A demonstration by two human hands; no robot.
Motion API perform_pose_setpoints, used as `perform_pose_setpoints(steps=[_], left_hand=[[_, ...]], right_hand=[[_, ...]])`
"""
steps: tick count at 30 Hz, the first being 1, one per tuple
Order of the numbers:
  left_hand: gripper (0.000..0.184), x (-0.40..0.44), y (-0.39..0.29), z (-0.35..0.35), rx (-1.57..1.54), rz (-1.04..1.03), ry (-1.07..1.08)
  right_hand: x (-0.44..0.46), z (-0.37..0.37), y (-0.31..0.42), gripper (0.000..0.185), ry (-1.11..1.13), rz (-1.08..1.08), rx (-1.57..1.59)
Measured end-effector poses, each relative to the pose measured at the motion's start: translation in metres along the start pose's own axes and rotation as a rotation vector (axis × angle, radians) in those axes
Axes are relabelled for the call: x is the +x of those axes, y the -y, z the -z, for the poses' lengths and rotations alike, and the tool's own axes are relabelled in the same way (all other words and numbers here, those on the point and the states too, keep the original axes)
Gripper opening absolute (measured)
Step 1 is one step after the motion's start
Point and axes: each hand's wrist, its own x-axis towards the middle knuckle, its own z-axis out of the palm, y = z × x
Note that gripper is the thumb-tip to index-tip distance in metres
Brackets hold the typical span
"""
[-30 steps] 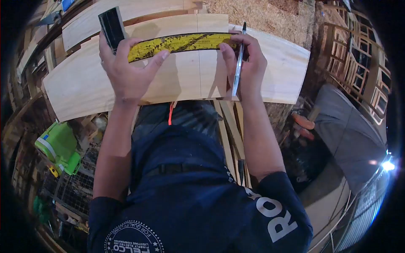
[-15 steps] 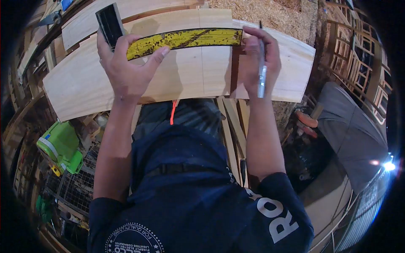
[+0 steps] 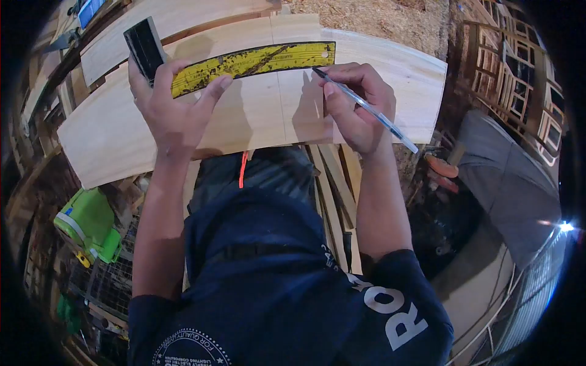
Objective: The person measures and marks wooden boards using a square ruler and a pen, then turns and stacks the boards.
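Note:
My left hand (image 3: 174, 113) is closed around a try square (image 3: 262, 63), thumb on its worn yellow blade and fingers by the dark handle block at upper left. The blade runs across a pale wooden board (image 3: 241, 125), which bears a thin line crossing its middle. In my right hand (image 3: 361, 110) a clear ballpoint pen (image 3: 373, 114) is pinched. Its dark tip points up and left, close to the blade's lower edge near the right end; whether it touches the wood I cannot tell.
Sawdust (image 3: 390, 21) is heaped beyond the board. A green case (image 3: 88, 213) stands at lower left, and wooden strips (image 3: 332, 195) lie under the board. Grey sheeting (image 3: 500, 177) and carved wooden frames (image 3: 513, 79) are on the right.
My right hand has come away from the blade's right end and moved lower. The pen has swung from upright to slanted, its tip now near the blade's lower edge.

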Motion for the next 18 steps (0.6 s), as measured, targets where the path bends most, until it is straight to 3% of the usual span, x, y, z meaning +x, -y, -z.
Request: perform_pose_setpoints(steps=[7,18], left_hand=[[0.060,-0.002,0.002,0.001,0.043,-0.005,0.039],[0.060,0.000,-0.002,0.002,-0.031,0.050,0.058]], right_hand=[[0.007,-0.002,-0.008,0.018,0.022,0.142,-0.167],[0.007,-0.003,0.002,0.018,0.006,0.154,-0.279]])
